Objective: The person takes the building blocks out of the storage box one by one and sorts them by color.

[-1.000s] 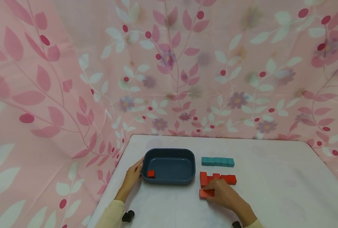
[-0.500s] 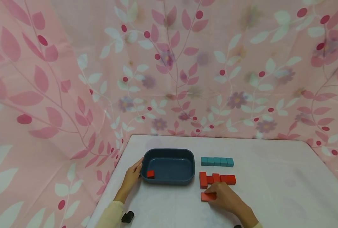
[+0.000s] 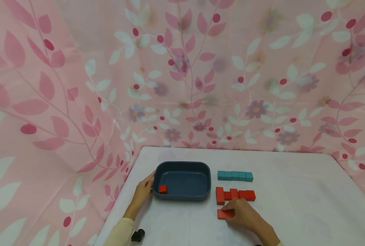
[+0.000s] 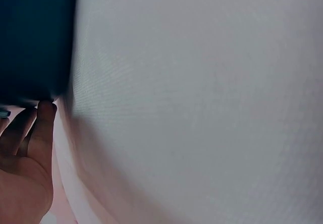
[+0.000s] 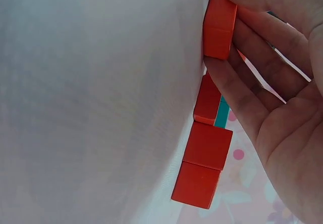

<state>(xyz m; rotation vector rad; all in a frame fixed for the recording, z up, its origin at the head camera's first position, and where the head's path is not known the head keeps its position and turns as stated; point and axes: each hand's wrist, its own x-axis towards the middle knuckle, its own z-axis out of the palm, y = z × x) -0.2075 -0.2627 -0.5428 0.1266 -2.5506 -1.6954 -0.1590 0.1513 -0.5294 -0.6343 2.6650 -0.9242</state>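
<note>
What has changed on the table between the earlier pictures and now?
The right hand, gripping a red block, has drawn it toward the person, away from the cluster of red blocks. The left hand stays at the dark blue tray, one red block stays inside it, and the teal row is unmoved.

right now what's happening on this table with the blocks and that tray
A person sits at a white table. Their right hand pinches a red block, set apart on the near side of the other red blocks. Their left hand rests with straight fingers against the side of a dark blue tray, which has one red cube in it. A row of teal blocks lies behind the red ones.
</note>
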